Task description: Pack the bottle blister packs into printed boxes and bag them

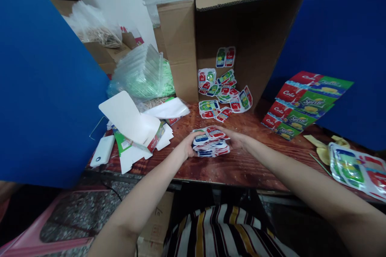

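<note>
A stack of flat, shiny Cola-and-Sprite packs (211, 144) is upright at the table's front edge, between my two hands. My left hand (189, 144) is closed on the stack's left side, its thumb lying over the top pack. Against the right side and back edge my right hand (235, 137) presses, its fingers partly hidden behind the packs. Just beyond, loose packs of the same kind (224, 88) spill from an open cardboard box (181, 48) lying on its side.
Printed Cola-and-Sprite cartons (297, 104) stand overlapped at the right, near more packs (356, 168) at the table edge. On the left lie an opened white carton (129, 116), a white power bank-like device (103, 151) and clear plastic trays (138, 68). Blue partitions (39, 80) flank the table.
</note>
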`<state>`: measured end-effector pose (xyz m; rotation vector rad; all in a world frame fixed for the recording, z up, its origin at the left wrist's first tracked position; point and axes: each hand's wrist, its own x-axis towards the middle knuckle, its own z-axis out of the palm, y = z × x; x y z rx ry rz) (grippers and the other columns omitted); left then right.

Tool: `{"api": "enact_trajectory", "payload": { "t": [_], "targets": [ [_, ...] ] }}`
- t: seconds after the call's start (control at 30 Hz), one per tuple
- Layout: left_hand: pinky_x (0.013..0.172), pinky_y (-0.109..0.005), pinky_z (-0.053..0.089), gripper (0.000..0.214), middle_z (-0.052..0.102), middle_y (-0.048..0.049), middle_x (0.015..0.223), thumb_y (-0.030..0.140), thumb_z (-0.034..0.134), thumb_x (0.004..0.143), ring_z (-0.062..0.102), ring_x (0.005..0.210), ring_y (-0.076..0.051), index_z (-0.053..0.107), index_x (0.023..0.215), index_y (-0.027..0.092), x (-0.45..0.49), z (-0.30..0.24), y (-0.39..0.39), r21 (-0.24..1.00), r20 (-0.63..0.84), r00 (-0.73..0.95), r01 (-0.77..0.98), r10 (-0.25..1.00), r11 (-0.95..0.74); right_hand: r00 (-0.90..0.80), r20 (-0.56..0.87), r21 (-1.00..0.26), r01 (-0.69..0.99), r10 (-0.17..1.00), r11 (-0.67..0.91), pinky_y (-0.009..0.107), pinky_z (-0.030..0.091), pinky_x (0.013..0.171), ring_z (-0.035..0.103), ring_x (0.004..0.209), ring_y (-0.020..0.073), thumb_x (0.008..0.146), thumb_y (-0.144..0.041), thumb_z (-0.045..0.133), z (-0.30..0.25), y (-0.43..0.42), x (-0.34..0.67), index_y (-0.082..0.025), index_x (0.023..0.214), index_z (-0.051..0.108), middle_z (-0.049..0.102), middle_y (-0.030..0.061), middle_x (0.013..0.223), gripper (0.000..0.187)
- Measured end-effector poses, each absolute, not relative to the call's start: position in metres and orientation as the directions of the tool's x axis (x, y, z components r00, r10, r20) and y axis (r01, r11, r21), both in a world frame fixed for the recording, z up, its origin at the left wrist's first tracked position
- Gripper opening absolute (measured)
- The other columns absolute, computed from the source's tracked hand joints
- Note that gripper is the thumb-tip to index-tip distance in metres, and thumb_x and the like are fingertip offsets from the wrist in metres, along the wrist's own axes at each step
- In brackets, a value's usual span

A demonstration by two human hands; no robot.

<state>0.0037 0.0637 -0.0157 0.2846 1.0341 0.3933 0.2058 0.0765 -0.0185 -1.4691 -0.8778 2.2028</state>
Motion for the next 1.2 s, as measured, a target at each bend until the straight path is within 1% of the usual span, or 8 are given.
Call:
{"api": "enact_trajectory", "payload": {
  "t": [0.1, 0.2, 0.43, 0.57, 0.73, 0.87, 1.07, 1.2],
  "targets": [
    [0.067, -0.044, 0.058, 0.029, 0.074, -0.0086, 0.073, 0.039, 0.067, 0.071, 0.071, 0.068, -0.026, 0.066, 0.089, 0.016, 0.004, -0.017, 0.063, 0.407, -0.772, 0.451, -0.189, 0.447, 0.894, -0.390, -0.726, -0.621, 0.016, 0.567, -0.784, 0.042, 0.056, 0.075, 0.068, 0.069, 0.0211, 0.085, -0.063, 0.047, -0.022, 0.077, 0.205, -0.017, 0.089, 0.063, 0.072, 0.0076, 0.076, 0.049],
    [0.067, -0.044, 0.058, 0.029, 0.074, -0.0093, 0.075, 0.038, 0.067, 0.071, 0.071, 0.068, -0.027, 0.066, 0.090, 0.016, 0.004, -0.018, 0.063, 0.402, -0.770, 0.459, -0.191, 0.443, 0.896, -0.384, -0.721, -0.627, 0.007, 0.577, -0.779, 0.042, 0.056, 0.077, 0.067, 0.068, 0.0204, 0.084, -0.063, 0.049, -0.024, 0.077, 0.205, -0.017, 0.089, 0.063, 0.071, 0.0064, 0.074, 0.048],
    [0.066, -0.042, 0.058, 0.029, 0.074, -0.0080, 0.072, 0.037, 0.070, 0.069, 0.070, 0.065, -0.025, 0.065, 0.087, 0.016, 0.003, -0.022, 0.065, 0.402, -0.775, 0.449, -0.193, 0.445, 0.895, -0.354, -0.733, -0.622, 0.003, 0.581, -0.783, 0.039, 0.057, 0.072, 0.067, 0.065, 0.0194, 0.087, -0.061, 0.046, -0.020, 0.075, 0.204, -0.017, 0.087, 0.064, 0.072, 0.0059, 0.073, 0.048],
    [0.066, -0.042, 0.057, 0.029, 0.073, -0.0070, 0.070, 0.035, 0.072, 0.067, 0.070, 0.062, -0.025, 0.065, 0.087, 0.016, 0.004, -0.025, 0.064, 0.407, -0.768, 0.444, -0.217, 0.461, 0.887, -0.356, -0.734, -0.620, 0.005, 0.578, -0.784, 0.039, 0.057, 0.073, 0.068, 0.067, 0.0197, 0.086, -0.063, 0.047, -0.018, 0.072, 0.203, -0.017, 0.087, 0.064, 0.072, 0.0052, 0.073, 0.049],
    [0.066, -0.039, 0.057, 0.026, 0.073, -0.0067, 0.070, 0.028, 0.071, 0.068, 0.069, 0.061, -0.024, 0.066, 0.089, 0.014, 0.001, -0.024, 0.053, 0.418, -0.733, 0.440, -0.309, 0.518, 0.854, -0.391, -0.696, -0.651, -0.009, 0.602, -0.759, 0.035, 0.056, 0.075, 0.069, 0.071, 0.0186, 0.086, -0.061, 0.050, -0.014, 0.062, 0.195, -0.016, 0.092, 0.065, 0.074, 0.0063, 0.081, 0.047],
    [0.064, -0.039, 0.057, 0.027, 0.073, -0.0070, 0.068, 0.027, 0.073, 0.067, 0.068, 0.057, -0.023, 0.066, 0.089, 0.012, -0.011, -0.023, 0.043, 0.412, -0.731, 0.417, -0.360, 0.540, 0.837, -0.427, -0.664, -0.674, -0.013, 0.614, -0.738, 0.036, 0.056, 0.076, 0.070, 0.073, 0.0193, 0.088, -0.057, 0.050, -0.011, 0.058, 0.183, -0.016, 0.095, 0.065, 0.075, 0.0068, 0.088, 0.044],
    [0.066, -0.040, 0.057, 0.025, 0.072, -0.0059, 0.066, 0.029, 0.072, 0.068, 0.069, 0.059, -0.024, 0.066, 0.087, 0.013, -0.031, -0.019, 0.036, 0.379, -0.738, 0.416, -0.396, 0.531, 0.836, -0.434, -0.713, -0.625, 0.034, 0.552, -0.780, 0.038, 0.056, 0.075, 0.070, 0.071, 0.0203, 0.087, -0.059, 0.049, -0.013, 0.064, 0.165, -0.015, 0.092, 0.065, 0.075, 0.0066, 0.082, 0.047],
    [0.063, -0.040, 0.057, 0.025, 0.073, -0.0085, 0.067, 0.028, 0.070, 0.070, 0.070, 0.060, -0.026, 0.066, 0.088, 0.011, -0.031, -0.014, 0.034, 0.399, -0.737, 0.393, -0.405, 0.550, 0.823, -0.430, -0.716, -0.628, 0.053, 0.550, -0.777, 0.035, 0.057, 0.070, 0.069, 0.066, 0.0190, 0.087, -0.059, 0.049, -0.011, 0.065, 0.161, -0.016, 0.090, 0.065, 0.075, 0.0062, 0.079, 0.046]
  ]
}}
